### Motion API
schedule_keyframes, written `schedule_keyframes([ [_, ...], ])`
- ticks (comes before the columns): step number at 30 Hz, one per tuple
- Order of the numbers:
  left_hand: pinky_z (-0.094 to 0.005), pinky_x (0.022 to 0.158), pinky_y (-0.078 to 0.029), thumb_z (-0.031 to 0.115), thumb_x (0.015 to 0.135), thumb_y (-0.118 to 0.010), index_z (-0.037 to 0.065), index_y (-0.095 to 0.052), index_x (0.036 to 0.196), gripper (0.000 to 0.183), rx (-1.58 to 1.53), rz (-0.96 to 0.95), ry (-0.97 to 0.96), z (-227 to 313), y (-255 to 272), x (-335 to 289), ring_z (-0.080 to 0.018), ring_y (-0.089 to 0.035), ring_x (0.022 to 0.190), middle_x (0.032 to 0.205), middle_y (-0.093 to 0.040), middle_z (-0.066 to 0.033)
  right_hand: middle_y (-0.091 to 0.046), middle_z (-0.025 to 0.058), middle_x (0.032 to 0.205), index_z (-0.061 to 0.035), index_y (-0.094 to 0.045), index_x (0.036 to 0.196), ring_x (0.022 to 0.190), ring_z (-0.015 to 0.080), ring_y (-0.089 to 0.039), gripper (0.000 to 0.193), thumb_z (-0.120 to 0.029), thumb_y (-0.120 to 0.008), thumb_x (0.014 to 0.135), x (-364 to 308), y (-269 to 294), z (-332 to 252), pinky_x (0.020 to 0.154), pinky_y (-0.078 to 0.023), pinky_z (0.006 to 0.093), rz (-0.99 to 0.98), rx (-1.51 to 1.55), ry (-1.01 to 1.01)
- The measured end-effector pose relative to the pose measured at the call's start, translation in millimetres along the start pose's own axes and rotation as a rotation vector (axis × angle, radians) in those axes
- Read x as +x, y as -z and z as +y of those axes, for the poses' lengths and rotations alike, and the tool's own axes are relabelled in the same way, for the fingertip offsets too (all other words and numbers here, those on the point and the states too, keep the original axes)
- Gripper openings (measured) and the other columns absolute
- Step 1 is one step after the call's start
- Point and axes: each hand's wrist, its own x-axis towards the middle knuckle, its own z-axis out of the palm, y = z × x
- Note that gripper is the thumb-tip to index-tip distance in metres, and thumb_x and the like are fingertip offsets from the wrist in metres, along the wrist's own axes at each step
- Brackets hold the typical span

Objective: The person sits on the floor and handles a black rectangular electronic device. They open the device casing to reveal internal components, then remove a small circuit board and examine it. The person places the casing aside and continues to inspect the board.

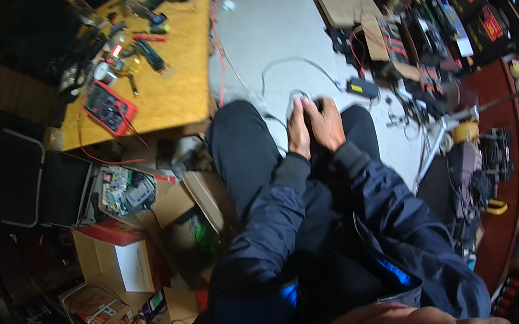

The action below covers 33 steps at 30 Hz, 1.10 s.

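Between my knees, my left hand (297, 132) and my right hand (327, 124) are brought close together, fingers curled and thumbs pointing away from me. Just past the thumb tips shows a small greyish rounded edge, too small to name. What lies between the palms is dark and hidden. A thin dark cable (275, 119) runs beside my left hand. On the floor to the right of my hands lies a black power adapter (362, 88) with a yellowish label, and a grey cable (290, 59) arcs from it across the pale floor.
A yellow-topped table (185, 73) at the left carries a red multimeter (109, 107) and scattered tools. Cardboard boxes (119, 262) and circuit boards (125, 189) crowd the lower left. Electronics and boxes (384, 40) fill the right, near a metal stand leg (432, 151).
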Motion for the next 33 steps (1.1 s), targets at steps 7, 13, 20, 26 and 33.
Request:
schedule_keyframes([
  [7,-0.0301,0.068,-0.056,0.059,0.103,-0.05,0.003,-0.061,0.116,0.059,-0.103,0.133,-0.02,48.2,-16.8,-21.4,-0.0168,-0.066,0.081,0.098,-0.066,-0.0078,-0.05,0.0316,0.142,0.008,-0.042,0.148,0.129,0.0387,-0.054,0.091,-0.05,-0.076,0.087,-35.2,37.3,-13.2,0.107,-0.046,0.0411,-0.357,0.167,-0.095],
  [13,-0.0333,0.074,-0.057,0.05,0.1,-0.06,0.004,-0.058,0.117,0.049,-0.167,0.073,0.069,55.1,-19.7,-38.3,-0.0185,-0.064,0.088,0.1,-0.062,-0.0084,-0.068,0.0342,0.111,0.0092,-0.048,0.142,0.108,0.0381,-0.069,0.071,-0.045,-0.061,0.098,-56.6,49.2,-8.2,0.095,-0.051,0.0395,-0.32,0.102,-0.01],
  [20,-0.0387,0.085,-0.058,0.004,0.086,-0.066,0.006,-0.044,0.132,0.051,-0.164,-0.114,0.086,42.3,-13.8,-51.4,-0.0225,-0.064,0.1,0.111,-0.06,-0.0111,-0.069,0.0203,0.1,0.0055,-0.05,0.142,0.081,0.0214,-0.065,0.059,-0.04,-0.049,0.105,-54.6,57.7,3.9,0.074,-0.051,0.0323,-0.319,0.274,-0.15],
  [26,-0.0388,0.086,-0.058,0.002,0.081,-0.063,0.004,-0.043,0.133,0.056,-0.105,-0.117,0.102,46.8,-9.1,-55.0,-0.0229,-0.063,0.102,0.113,-0.058,-0.0116,-0.067,0.0165,0.09,0.0023,-0.05,0.144,0.072,0.0179,-0.06,0.057,-0.04,-0.048,0.105,-59.2,48.5,7.3,0.071,-0.049,0.0311,-0.266,0.288,0.063],
  [33,-0.0384,0.091,-0.057,0.003,0.08,-0.063,0.002,-0.042,0.137,0.061,-0.071,-0.135,0.047,46.9,-8.9,-57.5,-0.0232,-0.062,0.106,0.115,-0.058,-0.0119,-0.06,0.0106,0.074,0.002,-0.05,0.145,0.062,0.0139,-0.053,0.056,-0.038,-0.048,0.105,-62.0,56.8,0.0,0.061,-0.044,0.0298,-0.366,0.339,-0.154],
])
